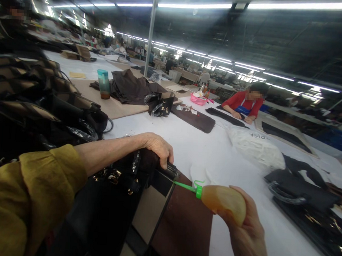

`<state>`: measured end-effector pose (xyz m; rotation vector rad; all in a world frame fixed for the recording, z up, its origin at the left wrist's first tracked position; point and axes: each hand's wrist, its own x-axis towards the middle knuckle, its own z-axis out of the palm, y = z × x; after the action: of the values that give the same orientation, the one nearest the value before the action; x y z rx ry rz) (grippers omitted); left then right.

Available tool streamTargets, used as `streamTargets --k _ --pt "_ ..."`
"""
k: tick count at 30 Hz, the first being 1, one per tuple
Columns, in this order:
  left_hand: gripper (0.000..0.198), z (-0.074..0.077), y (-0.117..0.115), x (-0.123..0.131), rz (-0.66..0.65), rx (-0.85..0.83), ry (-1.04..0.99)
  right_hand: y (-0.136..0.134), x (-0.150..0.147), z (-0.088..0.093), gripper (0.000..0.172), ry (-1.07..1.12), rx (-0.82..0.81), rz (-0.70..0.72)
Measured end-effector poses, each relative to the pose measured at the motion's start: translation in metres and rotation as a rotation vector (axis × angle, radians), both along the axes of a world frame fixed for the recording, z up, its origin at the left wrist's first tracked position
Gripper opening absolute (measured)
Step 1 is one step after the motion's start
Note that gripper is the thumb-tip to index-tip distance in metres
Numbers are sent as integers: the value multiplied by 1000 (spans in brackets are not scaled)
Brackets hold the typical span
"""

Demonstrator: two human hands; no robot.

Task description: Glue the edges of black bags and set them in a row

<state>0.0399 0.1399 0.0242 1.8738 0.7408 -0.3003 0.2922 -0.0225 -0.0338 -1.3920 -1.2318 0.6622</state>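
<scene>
In my right hand (251,217) a squeeze bottle (223,200) of amber liquid lies tipped on its side. Its long green nozzle (186,186) points left, and the tip reaches the edge of a black handbag (103,213). My left hand (159,148) is closed over the bag's top edge, fingers bent down onto the black rim close to the nozzle tip. The bag has gold-coloured fittings (115,176), a plastic-wrapped handle and a beige inside. Beside it a dark brown sheet (187,226) lies partly under the bag.
Many black bags (43,107) are piled at the left. A white plastic bag (254,145) and another black bag (309,200) lie at the right. Farther off are a teal cup (103,85), dark cut pieces (133,86), a pink basket (198,98) and a person in red (244,102).
</scene>
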Motion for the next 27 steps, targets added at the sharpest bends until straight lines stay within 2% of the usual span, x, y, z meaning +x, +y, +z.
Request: streamTargets --k 5,13,21,27 --pt "27 -1 0 1 -12 25 8 -4 3 -5 54 11 -23 18" --pt "32 -3 0 -1 -44 18 32 -15 -1 -5 50 -27 -39 -1" --pt "34 -5 1 -3 -67 3 47 -26 6 -24 53 11 -95 94" --pt "30 -3 0 -3 -81 63 46 -36 2 -28 54 -1 -125 104"
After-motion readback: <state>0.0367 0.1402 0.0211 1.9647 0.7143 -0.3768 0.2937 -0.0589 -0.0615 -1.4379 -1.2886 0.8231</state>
